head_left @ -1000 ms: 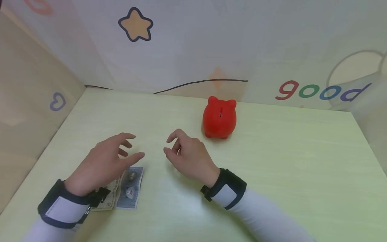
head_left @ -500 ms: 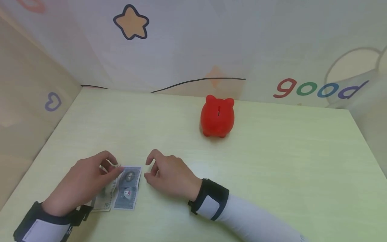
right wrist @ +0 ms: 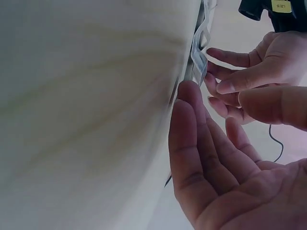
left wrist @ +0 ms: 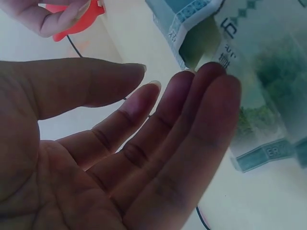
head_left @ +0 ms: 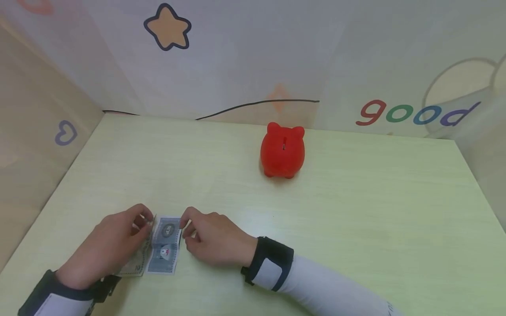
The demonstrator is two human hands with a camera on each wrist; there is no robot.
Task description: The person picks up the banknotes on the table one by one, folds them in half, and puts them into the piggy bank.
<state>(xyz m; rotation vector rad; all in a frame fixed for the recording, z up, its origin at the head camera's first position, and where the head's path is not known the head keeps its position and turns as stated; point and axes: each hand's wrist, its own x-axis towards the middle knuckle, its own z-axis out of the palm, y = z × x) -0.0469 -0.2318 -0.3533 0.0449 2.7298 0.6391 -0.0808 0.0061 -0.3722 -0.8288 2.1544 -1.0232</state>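
Observation:
A blue play banknote with a crease across it lies flat on the table at the front left. Beside it on the left, a paler banknote is partly covered by my left hand. That hand's fingertips are at the notes' upper left edge, and in the left wrist view its thumb stays apart from the fingers, near the greenish notes. My right hand has loosely bent fingers at the blue note's right edge. A thin note edge shows beyond its fingertips in the right wrist view; contact is unclear.
A red piggy bank with a slot on top stands at the back of the table, near the patterned wall cloth. The pale table extends to the right of my right arm.
Both hands have come down and toward the front left. The left hand went to the notes' upper edge, the right hand moved left to the blue note's right edge. The piggy bank stayed put.

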